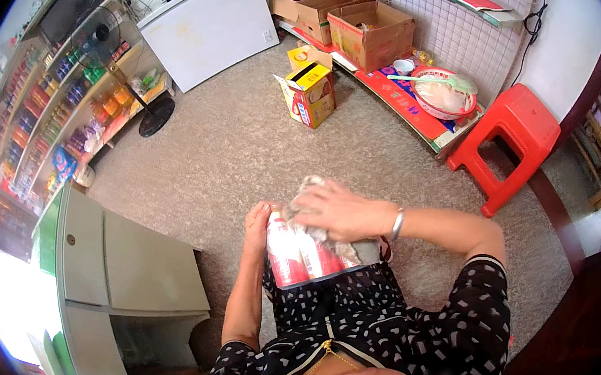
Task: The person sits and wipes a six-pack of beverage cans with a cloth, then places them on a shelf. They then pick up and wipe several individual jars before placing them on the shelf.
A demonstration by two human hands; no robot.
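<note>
a clear-wrapped pack (302,259) of red-and-white containers sits tilted on the lap (378,287), which seems to bear its weight, so the left hand (258,221), curled at its far left corner, likely only steadies it. the right hand (344,214) lies spread over a grey cloth (311,182) along the pack's far edge; blur hides whether it pinches the cloth. beyond, a basin (436,115) stands near the right end of a low shelf (377,87), perhaps kept off the floor (211,127).
</note>
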